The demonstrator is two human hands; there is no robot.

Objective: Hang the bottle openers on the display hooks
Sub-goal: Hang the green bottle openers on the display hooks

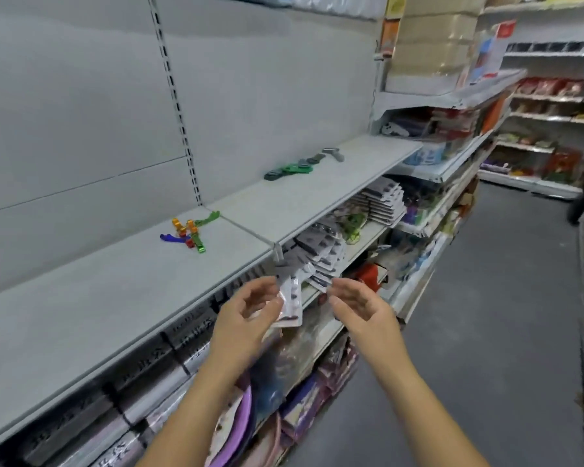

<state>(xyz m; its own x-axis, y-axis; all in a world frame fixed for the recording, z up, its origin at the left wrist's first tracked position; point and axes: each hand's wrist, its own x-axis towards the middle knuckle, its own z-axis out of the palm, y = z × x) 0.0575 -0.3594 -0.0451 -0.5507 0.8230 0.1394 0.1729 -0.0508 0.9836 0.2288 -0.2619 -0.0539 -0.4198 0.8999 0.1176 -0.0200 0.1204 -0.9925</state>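
My left hand pinches a carded packet by its edge, just below the front lip of the grey shelf. More carded packets hang fanned out under that lip, right above the held one. My right hand hovers beside them with fingers apart and nothing in it. A small heap of coloured bottle openers lies on the shelf, orange, green, blue and red. Farther along rest green and grey openers. I cannot make out the hook itself.
Stacks of carded packs sit on the lower shelf. Packaged goods fill the shelves below and to the right. The dark aisle floor runs along my right. A slotted upright divides the bare back panel.
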